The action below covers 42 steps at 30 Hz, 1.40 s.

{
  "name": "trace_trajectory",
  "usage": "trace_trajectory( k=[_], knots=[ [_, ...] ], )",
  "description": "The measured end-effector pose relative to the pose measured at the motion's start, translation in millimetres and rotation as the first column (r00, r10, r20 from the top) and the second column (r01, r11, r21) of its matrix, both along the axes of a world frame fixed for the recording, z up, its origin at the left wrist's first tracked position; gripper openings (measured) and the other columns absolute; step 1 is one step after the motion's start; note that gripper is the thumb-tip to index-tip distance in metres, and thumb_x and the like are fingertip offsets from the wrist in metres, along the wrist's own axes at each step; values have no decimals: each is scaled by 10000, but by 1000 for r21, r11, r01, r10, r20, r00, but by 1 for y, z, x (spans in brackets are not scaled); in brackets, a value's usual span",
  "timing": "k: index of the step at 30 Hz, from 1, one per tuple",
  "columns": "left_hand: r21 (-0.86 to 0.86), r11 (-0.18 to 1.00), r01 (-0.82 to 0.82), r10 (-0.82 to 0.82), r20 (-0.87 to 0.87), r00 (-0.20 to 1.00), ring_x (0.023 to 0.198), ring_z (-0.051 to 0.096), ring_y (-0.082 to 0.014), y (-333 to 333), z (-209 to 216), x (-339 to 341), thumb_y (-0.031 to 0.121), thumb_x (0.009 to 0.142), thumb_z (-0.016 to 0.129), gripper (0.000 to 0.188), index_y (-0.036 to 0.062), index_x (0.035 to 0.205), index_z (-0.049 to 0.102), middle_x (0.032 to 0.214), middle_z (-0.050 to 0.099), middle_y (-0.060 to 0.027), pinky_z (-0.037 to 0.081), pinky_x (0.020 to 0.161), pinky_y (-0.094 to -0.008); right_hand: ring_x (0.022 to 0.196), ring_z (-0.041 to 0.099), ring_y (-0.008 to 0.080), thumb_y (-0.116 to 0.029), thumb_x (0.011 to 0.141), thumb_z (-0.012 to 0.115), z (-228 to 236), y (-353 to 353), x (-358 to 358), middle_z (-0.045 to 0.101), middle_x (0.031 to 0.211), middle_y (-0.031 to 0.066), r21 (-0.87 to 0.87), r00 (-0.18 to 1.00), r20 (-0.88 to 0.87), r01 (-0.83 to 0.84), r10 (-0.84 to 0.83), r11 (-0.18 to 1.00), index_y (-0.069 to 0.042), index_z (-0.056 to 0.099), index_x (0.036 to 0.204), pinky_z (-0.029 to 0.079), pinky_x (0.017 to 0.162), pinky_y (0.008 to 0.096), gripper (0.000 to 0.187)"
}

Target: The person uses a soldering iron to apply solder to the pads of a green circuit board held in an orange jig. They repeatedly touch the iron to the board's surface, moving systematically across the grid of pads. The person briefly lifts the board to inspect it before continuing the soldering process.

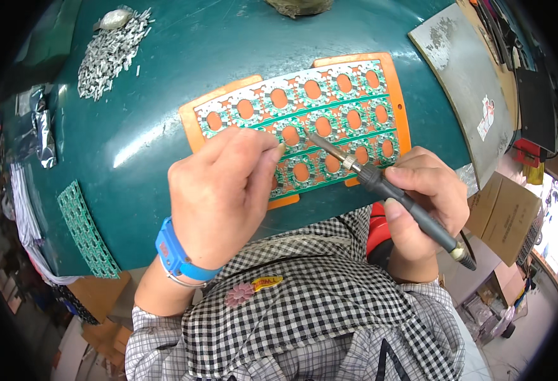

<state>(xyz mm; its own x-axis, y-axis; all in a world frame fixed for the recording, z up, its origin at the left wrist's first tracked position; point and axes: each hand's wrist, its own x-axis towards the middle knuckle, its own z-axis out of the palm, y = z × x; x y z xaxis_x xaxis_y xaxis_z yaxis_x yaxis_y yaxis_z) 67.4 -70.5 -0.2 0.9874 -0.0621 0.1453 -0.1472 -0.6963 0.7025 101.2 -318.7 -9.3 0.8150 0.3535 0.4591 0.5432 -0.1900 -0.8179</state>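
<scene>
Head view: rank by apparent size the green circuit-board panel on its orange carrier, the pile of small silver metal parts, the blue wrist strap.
1. Green circuit-board panel on orange carrier
2. Pile of small silver metal parts
3. Blue wrist strap, though nearness to the camera enlarges it

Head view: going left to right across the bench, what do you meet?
Green board strip → pile of small metal parts → left hand → orange-framed circuit panel → right hand holding soldering iron → grey plate.

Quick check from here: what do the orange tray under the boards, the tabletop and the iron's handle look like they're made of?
Orange tray: looks like rigid plastic or fibre sheet, matte, flat colour, cut edges. Tabletop: teal rubbery mat, likely; soft sheen with broad glare. Soldering iron handle: dark plastic or rubber, dull; its tip is bright metal. The right hand grips it.
</scene>
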Motion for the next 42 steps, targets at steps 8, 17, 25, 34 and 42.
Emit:
trace_trajectory(
  k=[8,17,25,34,42],
  knots=[
    [70,997,29,-33,51,998,612,659,-184,-1,-10,5,-23,865,751,90,29,926,712,772,691,-92,493,539,-302,577,645,245,-57,646,720,-3,6,1,651,673,125,-70,1000,-6,-6,6,998,59,680,879,501,550,330,264],
    [47,996,82,-86,92,992,565,604,-182,1,-3,2,-28,827,778,114,36,917,750,691,624,-71,459,517,-306,586,643,243,-56,658,719,0,4,-1,647,675,122,-63,1000,-3,-8,8,998,60,683,888,497,551,336,260],
    [69,996,64,-70,92,993,607,645,-268,14,-2,-8,-47,762,766,203,50,926,695,725,609,-74,528,536,-370,579,621,221,-66,691,749,-1,4,-7,629,664,104,14,999,-45,-23,24,1000,53,692,927,473,543,324,270],
    [76,996,42,-50,109,993,594,635,-227,8,-12,-3,-38,815,778,128,18,922,737,714,644,-96,494,539,-325,573,652,262,-40,685,740,-2,14,-5,665,694,130,-68,996,-16,-85,84,994,46,690,914,521,551,352,250],
    [63,996,61,-68,116,991,582,614,-186,10,-4,-10,-50,806,781,137,29,906,729,711,633,-79,469,519,-302,561,636,253,-53,684,738,-2,14,-9,643,672,123,-96,997,19,-73,75,993,57,690,918,506,536,349,263]
  ],
)
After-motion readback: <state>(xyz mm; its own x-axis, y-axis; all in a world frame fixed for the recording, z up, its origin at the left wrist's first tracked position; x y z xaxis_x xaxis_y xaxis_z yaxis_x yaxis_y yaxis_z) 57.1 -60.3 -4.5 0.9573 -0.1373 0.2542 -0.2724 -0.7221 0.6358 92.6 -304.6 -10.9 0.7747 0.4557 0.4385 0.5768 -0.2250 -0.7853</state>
